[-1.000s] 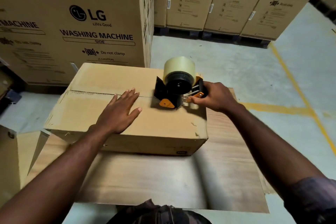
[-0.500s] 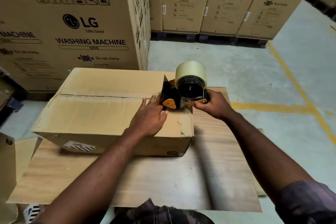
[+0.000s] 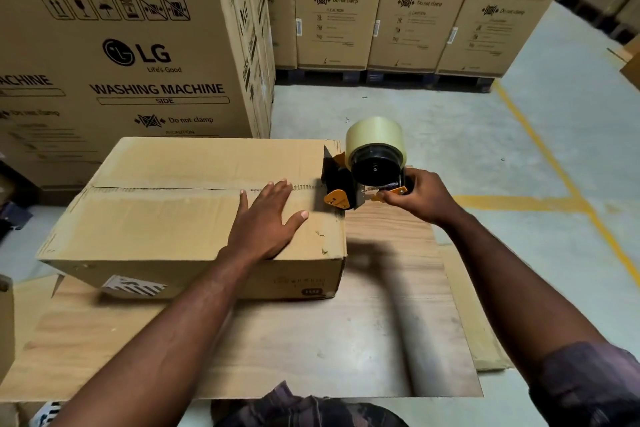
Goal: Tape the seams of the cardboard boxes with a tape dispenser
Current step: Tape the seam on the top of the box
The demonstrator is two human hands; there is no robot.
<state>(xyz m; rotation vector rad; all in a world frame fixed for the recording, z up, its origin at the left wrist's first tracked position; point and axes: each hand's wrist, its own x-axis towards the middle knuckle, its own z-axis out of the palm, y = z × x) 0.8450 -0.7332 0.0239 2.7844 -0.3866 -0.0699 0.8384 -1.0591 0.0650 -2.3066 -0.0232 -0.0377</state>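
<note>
A brown cardboard box lies on a flat sheet of cardboard. Its top flaps meet in a seam that runs left to right. My left hand presses flat on the top near the right end, fingers straight across the seam. My right hand grips the handle of a black and orange tape dispenser with a roll of clear tape. The dispenser's front sits at the box's right edge, in line with the seam.
A tall LG washing machine carton stands right behind the box. A row of like cartons on pallets lines the back. Grey concrete floor with yellow lines lies to the right. Another box edge shows at far left.
The dispenser and my right hand have drawn back to the right, from the box top to its right edge. My left hand slid right along the seam, then eased back a little from the dispenser.
</note>
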